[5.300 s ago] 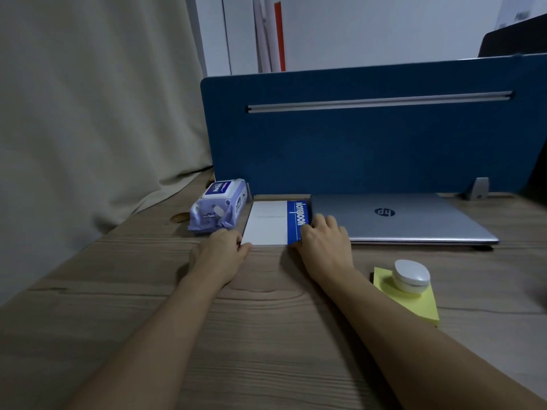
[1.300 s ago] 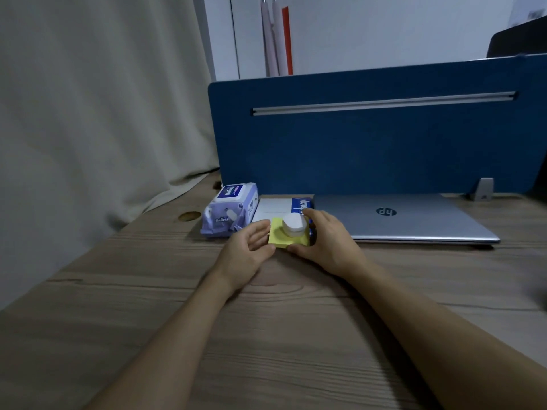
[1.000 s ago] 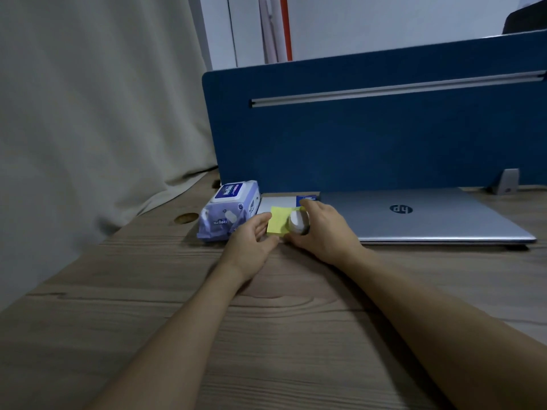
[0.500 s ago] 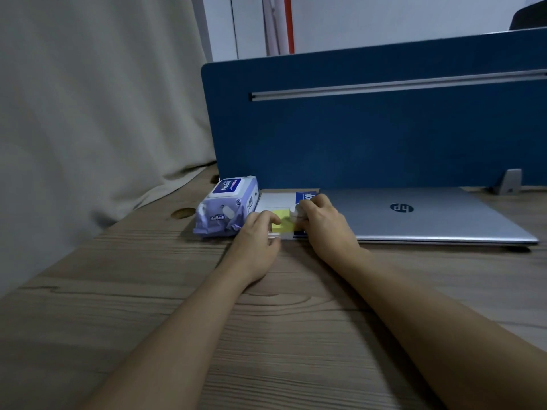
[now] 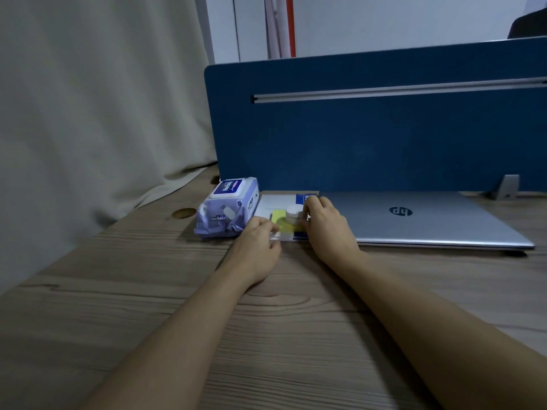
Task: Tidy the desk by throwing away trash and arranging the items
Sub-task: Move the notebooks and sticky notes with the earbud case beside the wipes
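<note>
notebook [image 5: 273, 204] half hidden, hand [image 5: 327, 229] covering

A yellow sticky pad [image 5: 278, 218] lies flat on a white notebook [image 5: 273, 202] with a blue spine strip, a small white round case [image 5: 294, 213] resting on the pad's right part. The notebook sits at the far edge of the wooden desk [image 5: 207, 306], against the blue divider, between a purple wipes pack [image 5: 226, 209] touching its left side and a closed silver laptop [image 5: 414, 217] just to its right, all in one row.
</note>
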`<action>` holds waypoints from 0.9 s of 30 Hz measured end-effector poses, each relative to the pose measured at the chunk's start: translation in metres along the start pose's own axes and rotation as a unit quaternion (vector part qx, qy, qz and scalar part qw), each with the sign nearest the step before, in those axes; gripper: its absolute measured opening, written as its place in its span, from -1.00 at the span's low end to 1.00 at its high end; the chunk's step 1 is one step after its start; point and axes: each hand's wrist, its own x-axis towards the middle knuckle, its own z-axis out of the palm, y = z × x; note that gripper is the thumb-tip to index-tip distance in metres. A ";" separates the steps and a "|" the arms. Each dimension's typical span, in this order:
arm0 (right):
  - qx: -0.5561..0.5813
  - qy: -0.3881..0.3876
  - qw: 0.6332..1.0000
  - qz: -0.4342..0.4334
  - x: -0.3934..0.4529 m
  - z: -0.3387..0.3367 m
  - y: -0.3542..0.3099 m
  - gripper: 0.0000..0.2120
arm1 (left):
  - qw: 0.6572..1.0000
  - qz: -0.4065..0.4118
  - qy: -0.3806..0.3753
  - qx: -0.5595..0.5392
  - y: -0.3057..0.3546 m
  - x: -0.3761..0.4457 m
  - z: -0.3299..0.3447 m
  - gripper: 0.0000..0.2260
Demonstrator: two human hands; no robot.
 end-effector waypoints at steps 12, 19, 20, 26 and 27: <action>0.029 -0.016 0.999 0.013 -0.008 -0.010 0.002 -0.80 | 1.000 0.020 -0.008 0.008 -0.006 -0.002 0.001 -0.66; 0.084 -0.002 0.994 0.065 -0.038 -0.045 0.032 -0.62 | 0.998 0.049 0.002 -0.025 0.008 -0.029 -0.005 -0.74; 0.088 -0.002 0.993 0.079 -0.043 -0.051 0.038 -0.61 | 0.998 0.053 -0.001 -0.027 0.011 -0.034 -0.005 -0.75; 0.097 0.001 0.989 0.114 -0.089 -0.094 0.067 -0.58 | 0.997 0.074 -0.020 -0.019 0.049 -0.066 0.002 -0.75; 0.098 0.000 0.988 0.119 -0.098 -0.101 0.070 -0.57 | 0.996 0.078 -0.026 -0.018 0.057 -0.072 0.003 -0.75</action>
